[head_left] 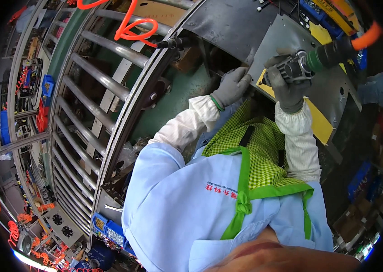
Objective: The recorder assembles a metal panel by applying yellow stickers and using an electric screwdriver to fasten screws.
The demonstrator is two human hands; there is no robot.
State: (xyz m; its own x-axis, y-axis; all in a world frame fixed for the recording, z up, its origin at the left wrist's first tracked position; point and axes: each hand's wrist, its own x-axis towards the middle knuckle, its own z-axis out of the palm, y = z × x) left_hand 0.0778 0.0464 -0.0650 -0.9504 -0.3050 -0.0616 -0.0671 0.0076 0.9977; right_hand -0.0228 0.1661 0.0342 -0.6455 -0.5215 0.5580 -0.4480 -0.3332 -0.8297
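Note:
My right hand (286,88), in a grey glove, is wrapped around an air tool (296,67) with a grey metal body. A green and black sleeve leads from the tool to an orange hose (367,37). Beneath the tool lies a grey metal panel (323,88) with holes, and a yellow sheet (322,124) shows along its near edge. My left hand (231,88), also gloved in grey, is closed at the panel's left edge. Whatever its fingers hold is hidden from view. White sleeve covers are on both forearms.
On the left runs a roller conveyor (105,84) with a metal side rail. A coiled orange hose (137,29) ends in a black fitting by the rail. Blue bins (110,231) of small parts stand at lower left. More bins and yellow pieces lie at upper right.

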